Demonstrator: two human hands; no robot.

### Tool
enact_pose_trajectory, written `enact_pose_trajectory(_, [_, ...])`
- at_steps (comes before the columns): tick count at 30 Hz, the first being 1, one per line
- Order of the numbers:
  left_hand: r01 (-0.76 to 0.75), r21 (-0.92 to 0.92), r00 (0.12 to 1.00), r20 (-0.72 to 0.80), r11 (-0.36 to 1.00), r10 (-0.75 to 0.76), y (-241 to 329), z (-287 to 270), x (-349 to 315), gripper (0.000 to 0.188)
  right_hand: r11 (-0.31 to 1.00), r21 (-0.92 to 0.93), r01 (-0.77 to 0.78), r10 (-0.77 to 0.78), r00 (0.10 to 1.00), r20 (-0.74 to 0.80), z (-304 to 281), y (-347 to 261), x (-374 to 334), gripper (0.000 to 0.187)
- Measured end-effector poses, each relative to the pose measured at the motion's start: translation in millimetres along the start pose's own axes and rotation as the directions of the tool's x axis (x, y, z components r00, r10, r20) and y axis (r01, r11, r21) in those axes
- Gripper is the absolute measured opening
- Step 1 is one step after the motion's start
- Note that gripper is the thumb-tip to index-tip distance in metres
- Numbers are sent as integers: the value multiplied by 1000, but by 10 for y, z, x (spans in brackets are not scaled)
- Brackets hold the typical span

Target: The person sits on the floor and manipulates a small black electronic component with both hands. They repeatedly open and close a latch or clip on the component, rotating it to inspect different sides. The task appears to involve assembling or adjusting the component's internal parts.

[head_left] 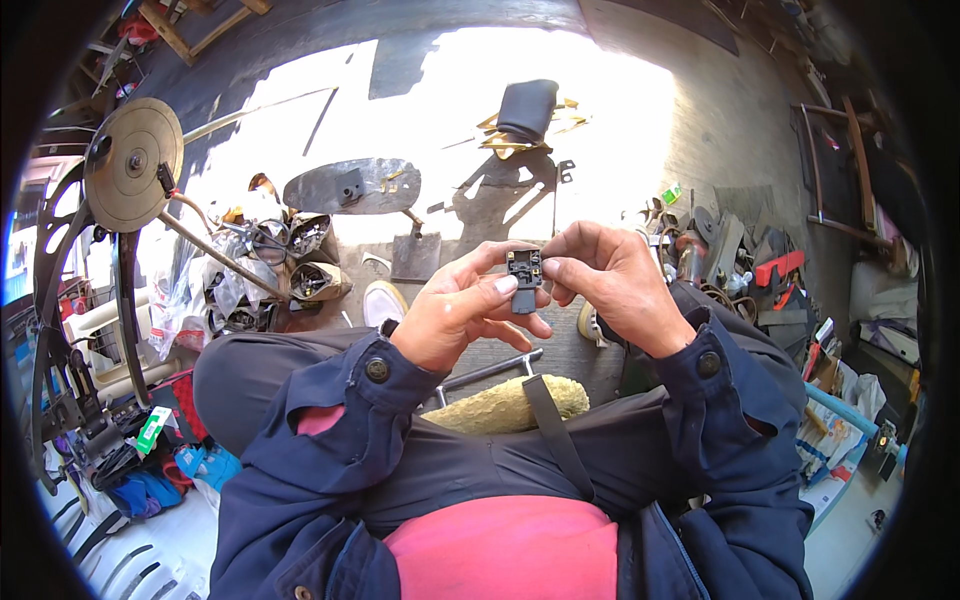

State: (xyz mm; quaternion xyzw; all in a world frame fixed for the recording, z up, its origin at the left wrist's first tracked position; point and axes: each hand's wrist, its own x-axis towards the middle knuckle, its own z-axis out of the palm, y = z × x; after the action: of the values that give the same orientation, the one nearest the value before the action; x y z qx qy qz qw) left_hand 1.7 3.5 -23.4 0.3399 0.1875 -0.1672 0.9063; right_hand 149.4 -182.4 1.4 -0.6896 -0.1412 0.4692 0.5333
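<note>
A small black plastic electrical part (pixel 523 270) with brass-coloured contacts is held up in front of me, above my lap. My left hand (pixel 450 315) grips it, thumb across its left side and the other fingers behind and below. A dark grey tab sticks out at its lower end. At the part's right edge, the thumb and forefinger of my right hand (pixel 625 295) are closed together. Whether they pinch the part itself or something tiny beside it is hidden.
Beneath my hands lie a yellow fuzzy roll (pixel 500 407) and a metal bar handle (pixel 490 369). Bags of small parts (pixel 315 240) stand at left, near a large round disc (pixel 135 160). Ahead are an oval dark board (pixel 310 188) and a dark-topped stool (pixel 527 110). Tools and scrap clutter the right.
</note>
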Motion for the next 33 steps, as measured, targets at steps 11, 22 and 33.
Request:
enact_pose_trajectory(11, [22, 37, 1000, -7, 999, -22, -20, 48, 30, 50, 998, -61, 6, -9, 999, -48, -37, -25, -52, 19])
enact_pose_trajectory(22, [28, 58, 999, -27, 998, -27, -43, 53, 39, 49, 993, -60, 102, -107, 991, -78, -15, -63, -78, 16])
enact_pose_trajectory(33, [23, 89, 1000, -14, 996, -22, -41, 10, 18, 56, 823, -465, 327, -396, 917, -55, 44, -99, -85, 10])
